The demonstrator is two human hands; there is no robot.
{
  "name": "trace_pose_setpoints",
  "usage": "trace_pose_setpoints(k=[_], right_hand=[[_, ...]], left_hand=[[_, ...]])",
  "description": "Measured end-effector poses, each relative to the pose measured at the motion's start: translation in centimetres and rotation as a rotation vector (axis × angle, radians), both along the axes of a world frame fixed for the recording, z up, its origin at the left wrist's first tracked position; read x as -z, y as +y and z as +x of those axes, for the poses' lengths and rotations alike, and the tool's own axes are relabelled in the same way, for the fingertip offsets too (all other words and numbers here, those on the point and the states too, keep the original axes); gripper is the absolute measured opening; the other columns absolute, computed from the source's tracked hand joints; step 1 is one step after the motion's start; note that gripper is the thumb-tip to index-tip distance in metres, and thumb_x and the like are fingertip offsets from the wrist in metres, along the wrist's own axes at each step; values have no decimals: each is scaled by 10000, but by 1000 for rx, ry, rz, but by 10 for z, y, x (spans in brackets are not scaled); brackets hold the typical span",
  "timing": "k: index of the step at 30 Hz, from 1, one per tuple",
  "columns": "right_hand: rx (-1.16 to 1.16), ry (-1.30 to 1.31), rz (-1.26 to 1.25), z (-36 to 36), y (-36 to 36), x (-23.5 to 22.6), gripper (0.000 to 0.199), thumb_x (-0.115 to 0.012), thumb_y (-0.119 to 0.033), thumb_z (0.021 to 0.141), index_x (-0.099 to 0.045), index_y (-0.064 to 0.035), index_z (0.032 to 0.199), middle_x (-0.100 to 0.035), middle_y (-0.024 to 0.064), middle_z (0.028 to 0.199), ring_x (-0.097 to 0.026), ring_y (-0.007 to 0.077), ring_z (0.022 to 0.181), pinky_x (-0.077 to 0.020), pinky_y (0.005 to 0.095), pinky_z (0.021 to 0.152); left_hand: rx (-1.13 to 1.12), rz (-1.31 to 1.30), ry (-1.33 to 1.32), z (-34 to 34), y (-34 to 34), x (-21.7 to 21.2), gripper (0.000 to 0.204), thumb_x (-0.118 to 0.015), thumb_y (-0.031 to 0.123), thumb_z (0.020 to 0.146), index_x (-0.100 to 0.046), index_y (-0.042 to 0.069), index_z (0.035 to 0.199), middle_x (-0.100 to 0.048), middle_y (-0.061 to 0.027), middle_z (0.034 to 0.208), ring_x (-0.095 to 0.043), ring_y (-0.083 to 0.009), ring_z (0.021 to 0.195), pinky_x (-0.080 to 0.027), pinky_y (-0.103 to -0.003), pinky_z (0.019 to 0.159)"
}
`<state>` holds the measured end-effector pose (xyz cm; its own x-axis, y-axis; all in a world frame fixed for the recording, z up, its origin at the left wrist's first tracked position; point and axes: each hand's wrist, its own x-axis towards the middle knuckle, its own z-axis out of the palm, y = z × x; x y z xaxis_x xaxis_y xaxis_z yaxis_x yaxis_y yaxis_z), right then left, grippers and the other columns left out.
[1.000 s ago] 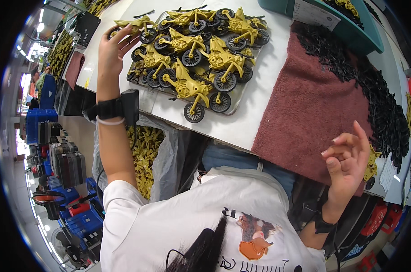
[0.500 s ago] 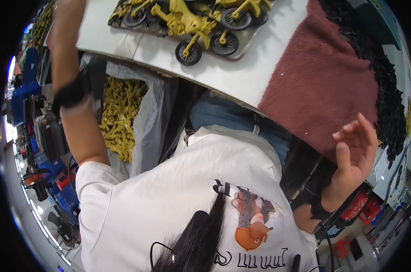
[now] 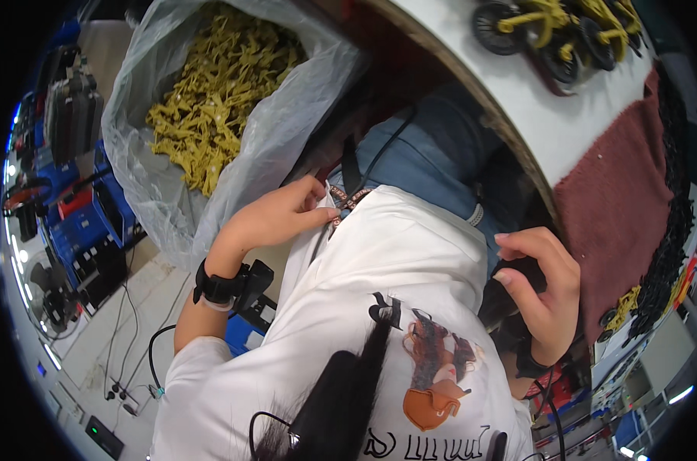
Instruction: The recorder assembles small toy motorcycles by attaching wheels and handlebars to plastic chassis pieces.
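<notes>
At my waist, my left hand (image 3: 283,215) pinches the hem of the white shirt (image 3: 398,223), beside a patterned strap (image 3: 354,201) and a dark cord over my blue trousers (image 3: 425,150). My right hand (image 3: 546,288) is raised in front of the table edge, its fingers curved and apart with nothing between them. Left of my legs, a clear plastic bag (image 3: 152,203) stands wide at the top, filled with many small yellow plastic parts (image 3: 218,100). Several yellow toy motorcycles (image 3: 552,34) with black wheels rest on the white table (image 3: 509,88).
A dark red cloth (image 3: 621,192) covers the table's right part, with a heap of black parts (image 3: 667,207) along its far side. Another small yellow toy piece (image 3: 619,313) lies near the cloth's corner. Blue bins (image 3: 79,246) and cables on the floor are at the left.
My view has swung left and down toward the bag. My left hand has come back from over the table to the shirt hem; my right hand has moved in toward my body.
</notes>
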<state>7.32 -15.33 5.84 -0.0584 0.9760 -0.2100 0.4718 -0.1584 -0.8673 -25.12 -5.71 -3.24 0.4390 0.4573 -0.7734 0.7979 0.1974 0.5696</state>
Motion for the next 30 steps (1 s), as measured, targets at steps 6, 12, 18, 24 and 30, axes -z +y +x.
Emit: trace_pose_setpoints(k=[6,12,18,24,30], right_hand=[[-37,-82,-116,-16,8,13,279,-664,21,744,-630,18,1021,-600,128,853,-597,229,778,-473,286,722],[-6,-109,-226,-24,-5,25,273,-636,26,770,-620,23,1042,-599,127,858,-599,214,792,-475,289,739],[19,-146,-298,-26,-19,39,272,-628,21,786,-614,18,1058,-598,122,856,-583,203,774,-469,287,738],[-31,-159,-364,-33,-11,47,265,-619,12,810,-610,12,1074,-599,110,851,-574,187,770,-466,282,735],[-38,-192,-420,-37,-1,53,270,-613,14,815,-607,12,1085,-597,104,849,-573,178,762,-471,282,729]], left_hand=[[-414,-202,-285,-42,-35,62,278,-628,193,862,-561,16,1066,-583,-10,885,-521,-87,798,-419,-222,747],[-667,218,-79,-104,-142,177,281,-618,213,879,-566,12,1069,-593,-84,933,-558,-174,899,-461,-296,806],[-658,-610,-281,-95,-157,166,447,-486,288,962,-528,-16,1287,-577,-118,1270,-532,-170,1149,-400,-295,992],[-637,-819,-266,-97,-163,180,547,-466,345,973,-407,6,1398,-476,-100,1403,-487,-174,1226,-383,-327,1039],[-564,-726,-157,-144,-245,219,595,-602,183,836,-412,41,1382,-538,-141,1341,-527,-255,1215,-439,-363,981]])
